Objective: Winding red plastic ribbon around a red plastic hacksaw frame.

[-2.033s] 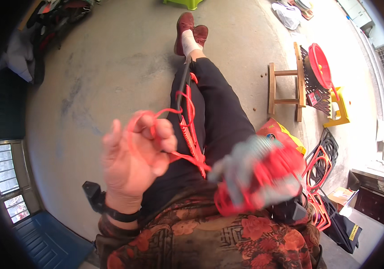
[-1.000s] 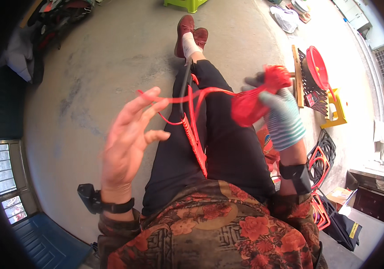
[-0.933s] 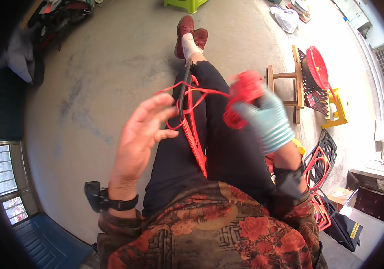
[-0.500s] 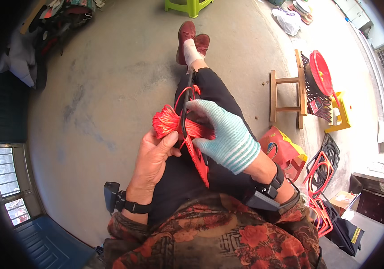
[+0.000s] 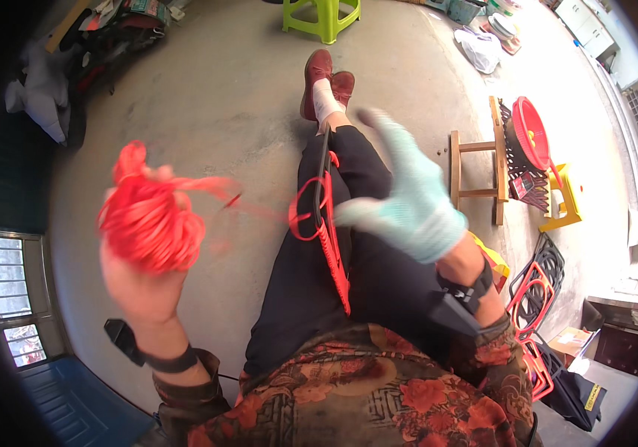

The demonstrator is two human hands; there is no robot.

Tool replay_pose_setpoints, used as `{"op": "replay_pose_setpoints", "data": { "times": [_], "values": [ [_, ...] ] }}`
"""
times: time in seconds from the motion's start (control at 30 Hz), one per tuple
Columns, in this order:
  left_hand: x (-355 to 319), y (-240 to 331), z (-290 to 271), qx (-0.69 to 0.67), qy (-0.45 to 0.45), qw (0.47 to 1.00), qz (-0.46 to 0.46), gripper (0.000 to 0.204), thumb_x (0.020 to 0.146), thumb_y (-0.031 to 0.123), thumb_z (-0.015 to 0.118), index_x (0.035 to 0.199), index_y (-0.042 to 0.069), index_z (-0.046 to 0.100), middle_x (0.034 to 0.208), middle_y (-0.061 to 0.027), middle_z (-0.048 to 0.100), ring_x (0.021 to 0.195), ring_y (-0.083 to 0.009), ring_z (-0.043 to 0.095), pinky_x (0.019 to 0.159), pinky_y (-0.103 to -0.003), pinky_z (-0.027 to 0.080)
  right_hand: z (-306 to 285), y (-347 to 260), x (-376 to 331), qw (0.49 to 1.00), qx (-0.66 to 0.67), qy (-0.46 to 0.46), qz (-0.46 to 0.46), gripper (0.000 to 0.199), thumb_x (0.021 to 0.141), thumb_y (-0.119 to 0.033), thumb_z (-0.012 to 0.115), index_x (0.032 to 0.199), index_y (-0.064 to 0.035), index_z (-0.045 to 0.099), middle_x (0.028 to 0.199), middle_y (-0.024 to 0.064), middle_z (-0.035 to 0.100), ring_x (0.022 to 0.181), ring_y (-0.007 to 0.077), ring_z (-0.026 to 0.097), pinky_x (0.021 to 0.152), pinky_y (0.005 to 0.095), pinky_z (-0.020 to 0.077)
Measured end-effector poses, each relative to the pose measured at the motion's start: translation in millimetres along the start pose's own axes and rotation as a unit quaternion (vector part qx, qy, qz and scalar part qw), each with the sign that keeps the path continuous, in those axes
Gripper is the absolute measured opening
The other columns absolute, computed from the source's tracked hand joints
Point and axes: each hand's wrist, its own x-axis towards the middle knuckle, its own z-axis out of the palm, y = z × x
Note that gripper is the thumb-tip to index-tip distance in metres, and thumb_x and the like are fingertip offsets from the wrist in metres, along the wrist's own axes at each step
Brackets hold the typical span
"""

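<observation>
My left hand (image 5: 142, 287), bare, is raised on the left and closed around a bundle of red cord (image 5: 153, 229). A blurred strand of the cord runs from the bundle toward my lap. There, a thin black frame (image 5: 323, 167) rests across my thighs. Its near part is tightly wound with red cord (image 5: 334, 261), and a loose red loop hangs around its middle. My right hand (image 5: 416, 197), in a light blue-green knitted glove, hovers just right of the frame. Its thumb and fingers are spread, with nothing between them; motion blurs their tips.
On the right stand a wooden stool frame (image 5: 477, 192), a red basket (image 5: 532, 134) and a yellow stool (image 5: 566, 197). Below them lie red-wound frames (image 5: 531, 298) and a black bag (image 5: 576, 395). A green stool (image 5: 323, 21) stands beyond my feet.
My left hand has pulled the cord bundle away from the frame, out to the left. My right hand has come off the cord and frame, moved right and spread its fingers.
</observation>
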Motion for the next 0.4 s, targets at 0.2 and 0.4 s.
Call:
{"op": "replay_pose_setpoints", "data": {
  "times": [0.2, 0.4],
  "values": [
    [-46, 52, 15, -0.065, -0.144, 0.987, 0.000, 0.019, 0.099, 0.020, 0.055, 0.105, 0.009, 0.042, 0.087, -0.0033, 0.046, 0.077, -0.0165, 0.045, 0.072, -0.034, 0.043, 17, -19, 33, 0.980, 0.109, -0.161, -0.048, 0.024, 0.086, -0.029, 0.068, 0.091, -0.0055, 0.067, 0.094, 0.0122, 0.065, 0.085, 0.0272, 0.067, 0.098, 0.0397, 0.0446],
    [-37, 34, -37, 0.132, 0.036, 0.989, 0.054, 0.043, 0.096, 0.016, 0.058, 0.132, 0.004, 0.037, 0.102, -0.0099, 0.056, 0.087, -0.0233, 0.052, 0.081, -0.044, 0.049, 9, -12, -15, 0.770, 0.626, -0.083, 0.096, 0.029, 0.097, -0.032, 0.056, 0.091, -0.0039, 0.060, 0.077, 0.0168, 0.065, 0.077, 0.0345, 0.067, 0.077, 0.0499, 0.0528]
  ]
}}
